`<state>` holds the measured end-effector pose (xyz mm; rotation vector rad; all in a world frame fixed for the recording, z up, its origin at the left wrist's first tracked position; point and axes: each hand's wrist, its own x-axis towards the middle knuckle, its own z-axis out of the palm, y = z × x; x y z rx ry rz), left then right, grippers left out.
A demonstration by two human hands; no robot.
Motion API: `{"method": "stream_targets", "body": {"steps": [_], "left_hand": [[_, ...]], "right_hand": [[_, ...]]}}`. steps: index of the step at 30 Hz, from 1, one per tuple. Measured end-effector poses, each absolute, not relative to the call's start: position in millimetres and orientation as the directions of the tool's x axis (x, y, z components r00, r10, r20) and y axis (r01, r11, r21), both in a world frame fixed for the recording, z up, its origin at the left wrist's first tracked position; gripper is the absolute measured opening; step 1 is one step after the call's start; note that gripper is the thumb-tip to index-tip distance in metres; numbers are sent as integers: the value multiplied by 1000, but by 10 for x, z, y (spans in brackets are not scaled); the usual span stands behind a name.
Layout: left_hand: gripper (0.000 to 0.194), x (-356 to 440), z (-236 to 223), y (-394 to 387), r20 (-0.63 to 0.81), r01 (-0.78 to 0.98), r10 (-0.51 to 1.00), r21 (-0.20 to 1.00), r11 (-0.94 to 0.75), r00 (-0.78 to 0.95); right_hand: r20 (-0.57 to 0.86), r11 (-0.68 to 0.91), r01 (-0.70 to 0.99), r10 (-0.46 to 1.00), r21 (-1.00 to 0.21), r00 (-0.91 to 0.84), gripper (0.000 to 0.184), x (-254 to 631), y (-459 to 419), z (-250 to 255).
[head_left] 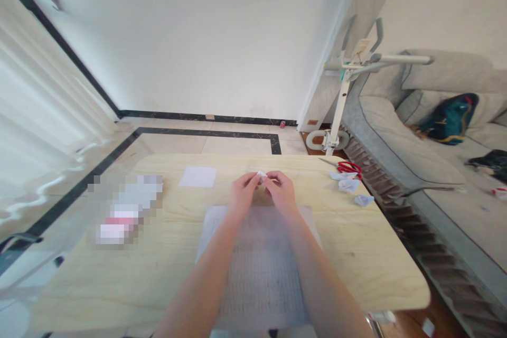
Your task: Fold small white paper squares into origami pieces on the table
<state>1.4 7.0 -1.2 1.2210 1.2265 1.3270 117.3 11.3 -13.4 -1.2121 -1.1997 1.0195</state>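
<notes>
Between my two hands, over the middle of the table, is a small piece of folded white paper (261, 174). My left hand (244, 188) pinches it from the left with thumb and fingers. From the other side my right hand (279, 186) grips it the same way, and the fingertips of both hands nearly meet. Much of the paper is hidden by the fingers. Below my forearms lies a large printed sheet (261, 274) on the table. A flat white square of paper (198, 176) rests to the left of my hands.
Red-handled scissors (349, 168) lie at the table's far right, beside crumpled or folded paper pieces (348, 185) and another one (364, 200) nearer. A blurred-out item (130, 211) occupies the left of the wooden table (380, 269). A grey sofa (415, 158) stands to the right.
</notes>
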Motion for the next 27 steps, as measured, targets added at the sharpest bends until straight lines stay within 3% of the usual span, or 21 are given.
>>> {"method": "stream_targets", "body": {"steps": [7, 17, 27], "left_hand": [[26, 1, -12, 72, 107, 78, 992, 992, -102, -62], [31, -8, 28, 51, 63, 41, 998, 997, -62, -10], [28, -44, 5, 62, 76, 140, 997, 987, -74, -9]], "right_hand": [[26, 30, -56, 997, -998, 69, 21, 1186, 127, -92], [-51, -39, -178, 997, -983, 61, 24, 1197, 112, -36], [123, 118, 82, 991, -990, 50, 25, 1235, 134, -128]]}}
